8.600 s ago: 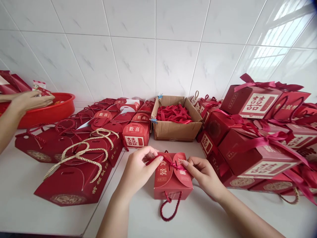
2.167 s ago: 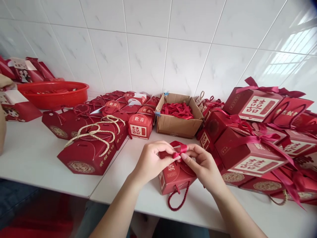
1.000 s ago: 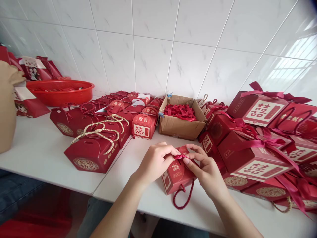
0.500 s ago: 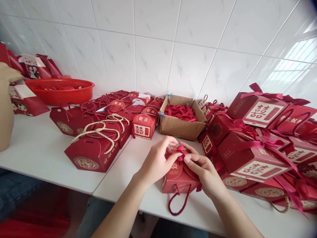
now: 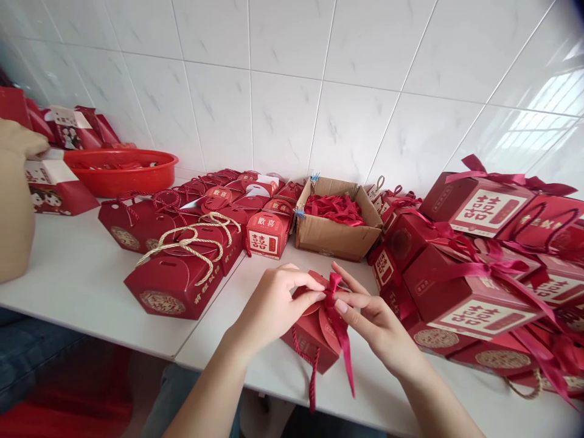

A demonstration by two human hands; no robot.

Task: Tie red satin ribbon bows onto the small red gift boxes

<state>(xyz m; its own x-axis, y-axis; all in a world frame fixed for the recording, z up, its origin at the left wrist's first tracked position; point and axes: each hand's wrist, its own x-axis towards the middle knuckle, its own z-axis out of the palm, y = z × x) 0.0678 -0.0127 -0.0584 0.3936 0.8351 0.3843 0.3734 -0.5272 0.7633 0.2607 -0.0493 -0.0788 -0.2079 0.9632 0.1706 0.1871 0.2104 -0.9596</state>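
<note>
"Several rope-handled gift boxes (image 5: 164, 289) at left look unribboned?"

"Yes, probably left to do. My left hand (image 5: 274, 301) pinches the satin ribbon (image 5: 345, 347) on a small red gift box (image 5: 314, 340), near, between my hands."

"And far beyond it?"

"A cardboard carton (image 5: 335, 237) of loose ribbons (image 5: 335, 210). My right hand (image 5: 378, 316) grips the same satin ribbon by its knot; I'd judge this one partly tied."

"At right?"

"Stacked boxes (image 5: 438, 292) with bows (image 5: 496, 267), apparently done."

Your 1 head camera looks forward and down, close over your left hand (image 5: 270, 307) and right hand (image 5: 379, 322), toward the tiled wall (image 5: 283, 115).
</note>
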